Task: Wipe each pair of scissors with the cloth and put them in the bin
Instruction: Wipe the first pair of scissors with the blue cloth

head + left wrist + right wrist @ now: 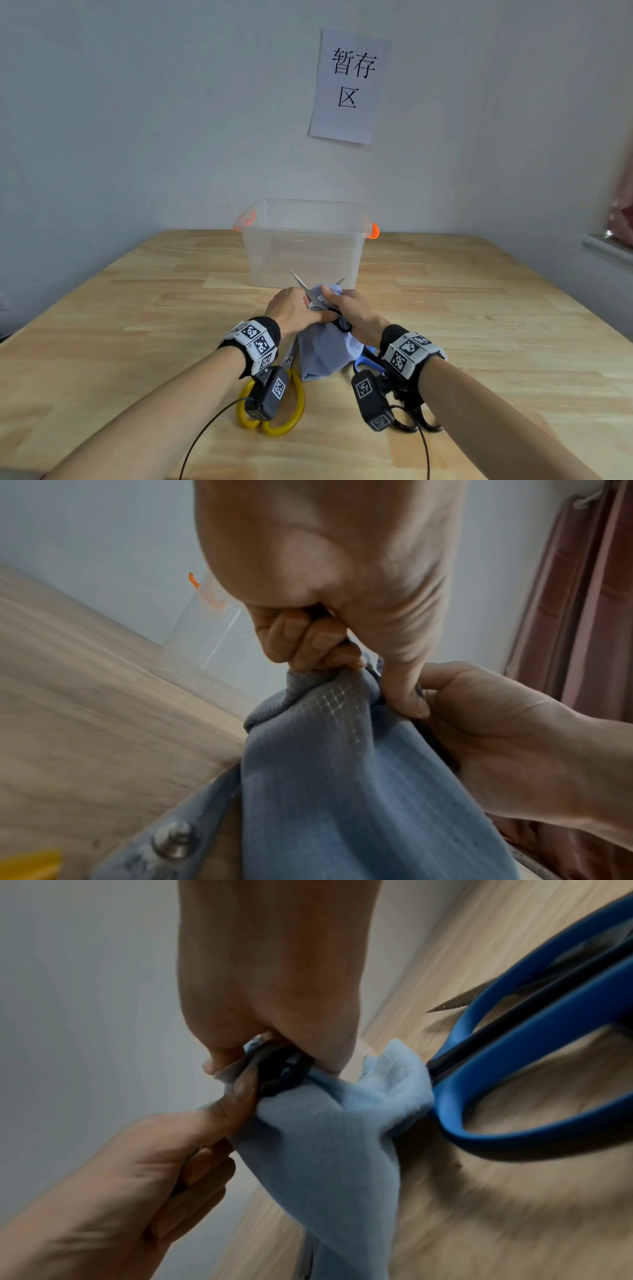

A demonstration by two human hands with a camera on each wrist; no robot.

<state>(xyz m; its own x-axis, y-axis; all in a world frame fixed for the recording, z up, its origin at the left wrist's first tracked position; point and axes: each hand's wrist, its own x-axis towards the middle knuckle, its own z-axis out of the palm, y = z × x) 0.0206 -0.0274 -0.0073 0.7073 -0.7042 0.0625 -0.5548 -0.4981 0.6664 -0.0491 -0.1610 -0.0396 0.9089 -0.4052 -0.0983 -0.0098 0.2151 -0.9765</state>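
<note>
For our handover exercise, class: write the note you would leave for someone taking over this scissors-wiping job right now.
Left hand: grips the small black-handled scissors, blades open, pointing towards the bin.
Right hand: holds the blue cloth bunched round one blade.
Clear bin: behind the hands, looks empty.
Yellow-handled scissors, blue-handled scissors and another black-handled pair lie on the table under the wrists.
Done: nothing binned.
Left: finish this pair, bin it, then wipe and bin the other three.

Light wooden table, clear bin, yellow-handled scissors, blue-handled scissors, black-handled scissors
</note>
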